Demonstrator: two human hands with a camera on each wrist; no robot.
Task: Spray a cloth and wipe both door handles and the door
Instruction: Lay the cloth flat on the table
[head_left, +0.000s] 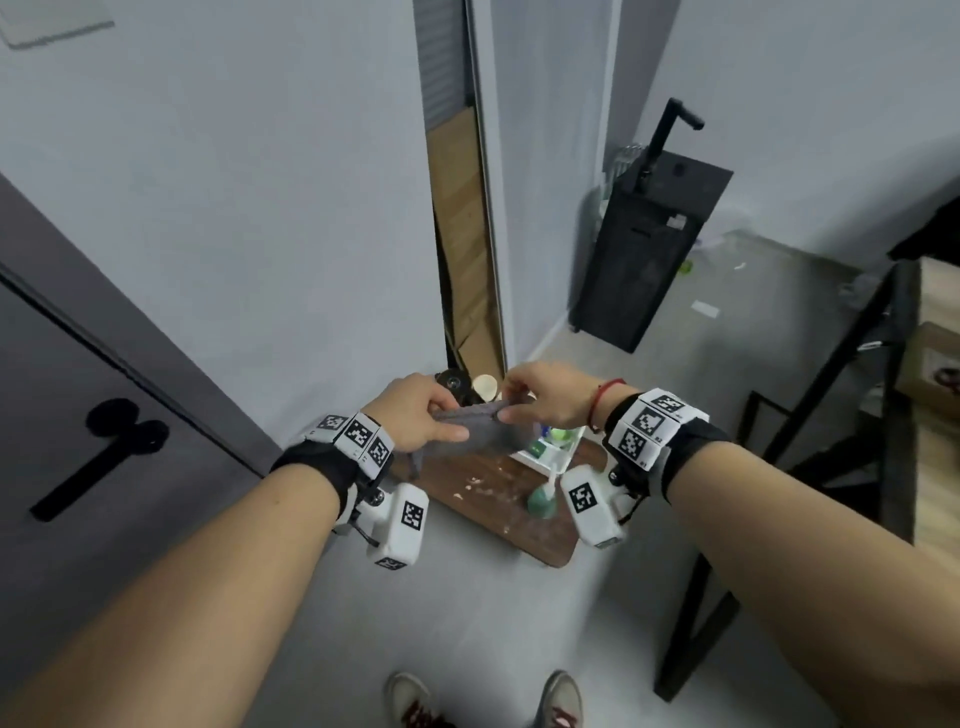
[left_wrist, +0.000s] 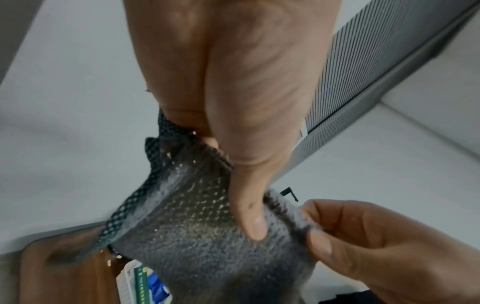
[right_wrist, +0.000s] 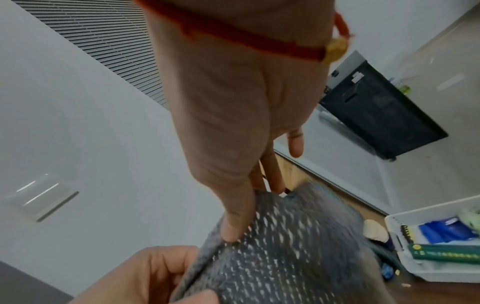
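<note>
A grey cloth (head_left: 488, 431) hangs stretched between both hands above a low wooden table (head_left: 498, 499). My left hand (head_left: 421, 421) pinches its left top edge, thumb lying across the fabric (left_wrist: 249, 216). My right hand (head_left: 540, 402) pinches the right top edge between thumb and fingers (right_wrist: 233, 226). The cloth (left_wrist: 207, 246) has a speckled fuzzy face, and the cloth (right_wrist: 280, 257) looks the same from the right wrist. A green spray bottle (head_left: 541, 501) lies on the table beneath my right wrist. The dark grey door (head_left: 104, 395) with its black lever handle (head_left: 104, 452) stands at the left.
A white basket (head_left: 545, 452) with a blue pack and a green notebook sits on the table. Cardboard (head_left: 462, 234) leans in a narrow gap behind it. A black cabinet (head_left: 649, 249) stands at the back right. A black metal frame (head_left: 831, 389) rises on the right. My shoes (head_left: 483, 701) are on grey floor.
</note>
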